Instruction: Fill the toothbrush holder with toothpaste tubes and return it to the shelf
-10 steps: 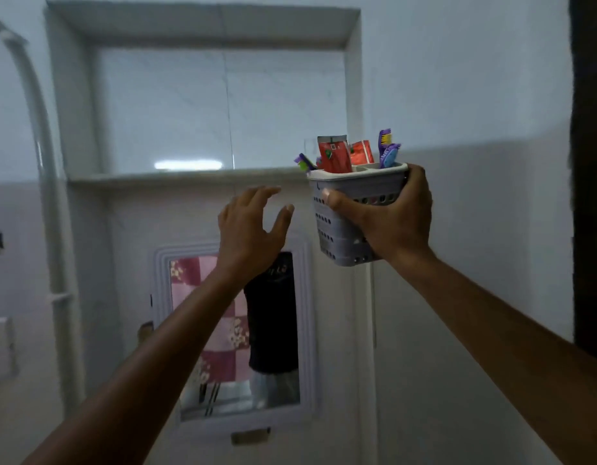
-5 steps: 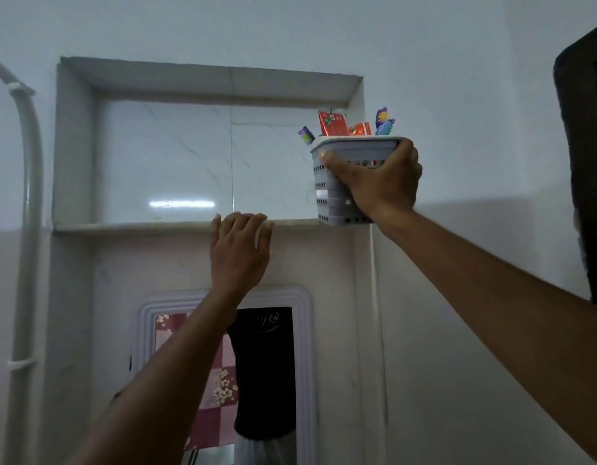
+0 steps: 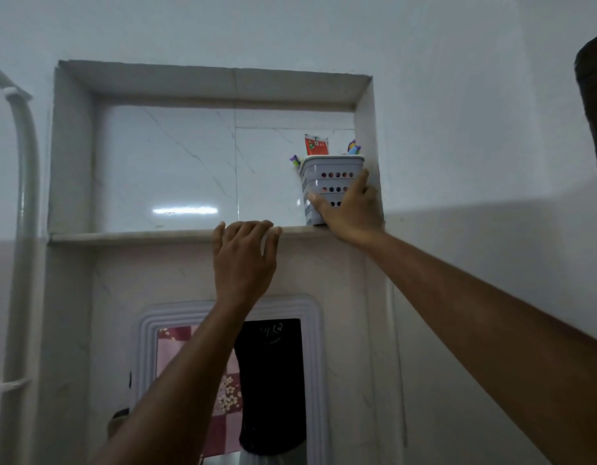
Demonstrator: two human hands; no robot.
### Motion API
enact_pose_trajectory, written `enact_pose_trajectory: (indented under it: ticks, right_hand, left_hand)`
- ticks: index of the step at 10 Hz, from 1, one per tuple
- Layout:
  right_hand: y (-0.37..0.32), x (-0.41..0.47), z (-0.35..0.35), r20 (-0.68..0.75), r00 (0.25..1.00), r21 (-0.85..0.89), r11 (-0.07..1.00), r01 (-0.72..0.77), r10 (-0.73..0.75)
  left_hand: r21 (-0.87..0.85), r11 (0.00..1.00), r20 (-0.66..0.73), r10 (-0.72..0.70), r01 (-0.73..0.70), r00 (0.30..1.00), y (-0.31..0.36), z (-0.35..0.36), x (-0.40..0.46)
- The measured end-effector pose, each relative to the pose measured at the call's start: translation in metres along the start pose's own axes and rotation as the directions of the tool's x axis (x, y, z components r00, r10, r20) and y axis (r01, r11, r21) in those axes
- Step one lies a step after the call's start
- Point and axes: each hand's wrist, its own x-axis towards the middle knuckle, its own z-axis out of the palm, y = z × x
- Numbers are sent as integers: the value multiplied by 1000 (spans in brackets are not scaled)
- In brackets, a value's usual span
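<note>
The grey perforated toothbrush holder (image 3: pixel 329 177) stands upright on the shelf (image 3: pixel 139 237) at the right end of the wall niche, close to the niche's right side. A red toothpaste tube (image 3: pixel 316 145) and coloured toothbrush heads (image 3: pixel 353 147) stick up out of it. My right hand (image 3: pixel 350 209) is wrapped around the holder's lower front, thumb on its left side, fingers up its right side. My left hand (image 3: pixel 245 255) rests flat against the wall just below the shelf, fingertips hooked over the shelf edge, holding nothing.
The niche is lined with white marble tile. A white pipe (image 3: pixel 22 196) runs down the left wall. Below the shelf hangs a framed mirror (image 3: pixel 230 380). A dark object (image 3: pixel 594 129) sits at the right edge.
My right hand moved the holder left and down from the niche's outer corner onto the shelf. My left hand's fingertips stayed on the shelf edge.
</note>
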Motion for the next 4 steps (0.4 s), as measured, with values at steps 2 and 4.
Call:
enact_pose_trajectory:
  ticks: [2,4]
  right_hand:
    - [8,-12,4,114,992,-102,993,62,-50]
    - [21,-24,0,-26,983,-117,977,178,-183]
  left_hand:
    - [-9,1000,-8,-2,2,1000,2,-1,1]
    - [-37,999,89,0,4,996,1,-8,3]
